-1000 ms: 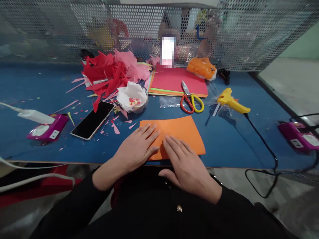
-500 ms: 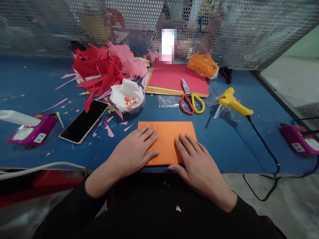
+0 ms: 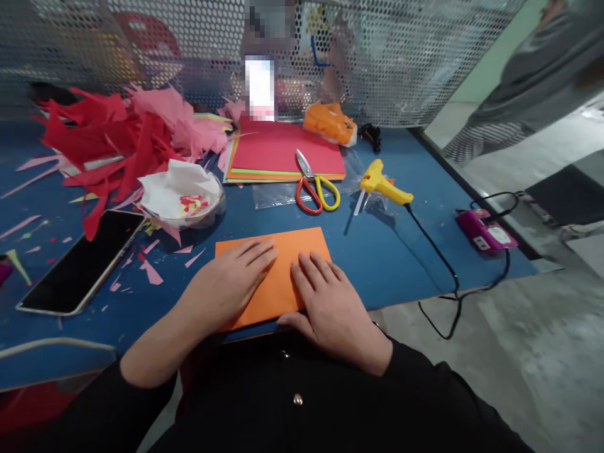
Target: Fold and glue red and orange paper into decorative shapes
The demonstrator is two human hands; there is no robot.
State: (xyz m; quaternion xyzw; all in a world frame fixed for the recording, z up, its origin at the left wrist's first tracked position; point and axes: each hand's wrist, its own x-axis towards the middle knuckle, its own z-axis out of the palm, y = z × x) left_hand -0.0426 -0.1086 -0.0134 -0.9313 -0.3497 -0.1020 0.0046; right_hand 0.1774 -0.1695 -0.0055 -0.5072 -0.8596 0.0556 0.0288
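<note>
A sheet of orange paper (image 3: 283, 270), apparently folded, lies flat at the front edge of the blue table. My left hand (image 3: 224, 280) rests on its left part with the fingers stretched out. On the right part lies my right hand (image 3: 330, 302), fingers extended and thumb at the near edge. Beyond the paper are scissors (image 3: 311, 185) with one red and one yellow handle. A yellow glue gun (image 3: 384, 184) lies to their right. Behind the scissors is a stack of coloured paper (image 3: 287, 154), red on top.
Red and pink paper scraps (image 3: 117, 129) pile up at the back left. A bowl (image 3: 182, 195) lined with white paper holds small bits. A black-screened phone (image 3: 85, 264) lies at left. A purple power socket (image 3: 486, 231) sits at right. A person in grey (image 3: 542, 75) is beyond.
The camera view has turned to the right, so the table's things appear further left and a person shows at the right. Both hands still lie on the orange paper.
</note>
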